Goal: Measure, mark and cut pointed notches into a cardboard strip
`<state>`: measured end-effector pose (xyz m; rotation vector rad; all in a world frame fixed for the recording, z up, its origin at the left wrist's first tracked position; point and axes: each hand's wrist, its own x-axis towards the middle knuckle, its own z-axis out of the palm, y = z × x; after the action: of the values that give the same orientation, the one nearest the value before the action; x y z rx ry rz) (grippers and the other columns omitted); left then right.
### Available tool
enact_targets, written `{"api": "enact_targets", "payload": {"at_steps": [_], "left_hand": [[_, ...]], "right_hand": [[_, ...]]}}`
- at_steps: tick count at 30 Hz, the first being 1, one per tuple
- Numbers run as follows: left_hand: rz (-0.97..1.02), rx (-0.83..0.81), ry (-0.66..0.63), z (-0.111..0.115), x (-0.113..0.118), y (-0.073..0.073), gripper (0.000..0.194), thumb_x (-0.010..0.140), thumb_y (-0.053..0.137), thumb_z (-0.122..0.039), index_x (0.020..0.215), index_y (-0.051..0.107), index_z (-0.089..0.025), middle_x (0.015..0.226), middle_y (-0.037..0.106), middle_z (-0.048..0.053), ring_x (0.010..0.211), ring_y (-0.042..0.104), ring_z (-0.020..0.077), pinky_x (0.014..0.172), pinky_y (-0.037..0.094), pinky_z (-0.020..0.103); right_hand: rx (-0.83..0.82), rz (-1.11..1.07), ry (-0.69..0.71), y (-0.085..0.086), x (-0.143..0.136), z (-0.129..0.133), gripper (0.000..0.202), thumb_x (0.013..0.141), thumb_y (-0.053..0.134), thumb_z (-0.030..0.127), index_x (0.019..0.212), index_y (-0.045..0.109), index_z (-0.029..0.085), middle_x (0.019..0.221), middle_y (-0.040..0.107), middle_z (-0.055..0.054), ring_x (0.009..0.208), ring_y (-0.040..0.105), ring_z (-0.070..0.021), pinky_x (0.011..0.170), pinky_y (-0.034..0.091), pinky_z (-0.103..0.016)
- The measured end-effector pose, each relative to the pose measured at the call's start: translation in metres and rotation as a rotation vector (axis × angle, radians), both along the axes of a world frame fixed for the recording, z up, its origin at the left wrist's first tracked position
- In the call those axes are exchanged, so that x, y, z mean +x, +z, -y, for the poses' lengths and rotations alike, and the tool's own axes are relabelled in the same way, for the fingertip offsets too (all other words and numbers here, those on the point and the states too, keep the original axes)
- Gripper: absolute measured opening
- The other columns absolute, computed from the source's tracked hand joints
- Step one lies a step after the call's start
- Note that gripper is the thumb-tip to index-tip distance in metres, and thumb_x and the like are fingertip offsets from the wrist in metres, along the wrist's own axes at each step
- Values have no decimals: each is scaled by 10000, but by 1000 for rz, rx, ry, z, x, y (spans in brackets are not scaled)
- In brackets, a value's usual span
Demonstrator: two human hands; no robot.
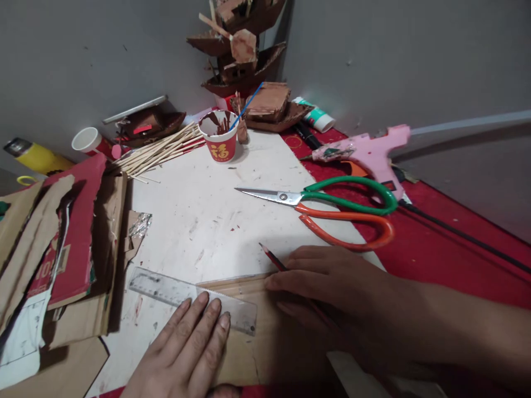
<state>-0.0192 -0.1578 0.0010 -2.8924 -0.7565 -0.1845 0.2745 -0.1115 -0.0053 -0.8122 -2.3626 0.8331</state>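
Observation:
My left hand [186, 342] lies with its fingers stretched out, their tips resting on a clear plastic ruler [166, 287]. Part of the ruler overlaps a piece of brown cardboard [244, 354] at the front of the white board. Over the right part of that cardboard, my right hand [327, 293] is closed around a dark pencil [274, 257], whose sharpened tip points up and left. Just beyond this hand lie scissors [286, 197] with one green and one orange handle, blades partly apart. The cardboard's right part is in shadow and partly hidden by my right hand.
Torn cardboard pieces [78, 237] are piled at left. Thin wooden sticks [166, 148] lie behind, beside a red paper cup [219, 149] holding brown paint and a blue stick. A pink glue gun [369, 149] rests at right. Brown model boats [244, 72] stand against the grey wall.

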Motion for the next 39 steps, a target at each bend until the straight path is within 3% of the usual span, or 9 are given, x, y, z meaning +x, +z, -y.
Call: {"api": "enact_targets", "payload": {"at_steps": [6,12,19,24,26,31,39], "left_hand": [[-49,59,-40,0,2,-3,489,990,482,-487,1221,677,-102,1289,686,106,1200,634,294,1087,440,423],[-7,15,-23,-1,-2,-2,495,964,535,-501,1229,679,-110,1298,683,93,1251,598,262,1190,298,399],[-25,37,-53,-1,-4,-6,503,952,554,-503,1217,687,-96,1296,681,114,1250,599,273,1195,290,417],[137,62,16,4,-3,-13,451,991,497,-462,1166,707,-103,1254,706,97,1268,584,258,1208,267,408],[16,27,-25,4,-2,-8,474,968,538,-482,1214,686,-104,1287,689,97,1260,592,257,1214,246,409],[-36,21,-42,0,-2,2,486,953,564,-482,1226,680,-97,1285,689,110,1248,602,254,1212,247,415],[-1,1,-30,1,-3,-1,465,964,551,-473,1215,684,-104,1286,689,104,1269,585,250,1179,335,397]], "right_hand": [[-27,-1,10,-2,1,0,185,933,549,72,1070,655,135,787,668,-48,693,554,-165,616,386,-276],[26,27,2,-7,3,1,166,962,528,135,1067,651,171,821,692,-59,727,574,-185,647,396,-296],[41,36,1,-4,3,0,177,956,517,115,1063,652,157,812,688,-56,712,572,-183,630,398,-292],[51,41,6,-6,4,0,176,957,527,124,1081,646,158,822,694,-60,723,568,-188,654,391,-296],[52,37,1,-7,4,0,176,956,528,121,1084,643,161,823,691,-56,725,566,-188,659,387,-295],[52,27,-3,-6,3,0,167,960,520,120,1069,640,161,821,690,-55,723,565,-186,652,390,-295],[37,37,5,-4,4,0,160,944,530,99,1042,638,165,796,674,-47,700,547,-178,630,377,-283]]}}
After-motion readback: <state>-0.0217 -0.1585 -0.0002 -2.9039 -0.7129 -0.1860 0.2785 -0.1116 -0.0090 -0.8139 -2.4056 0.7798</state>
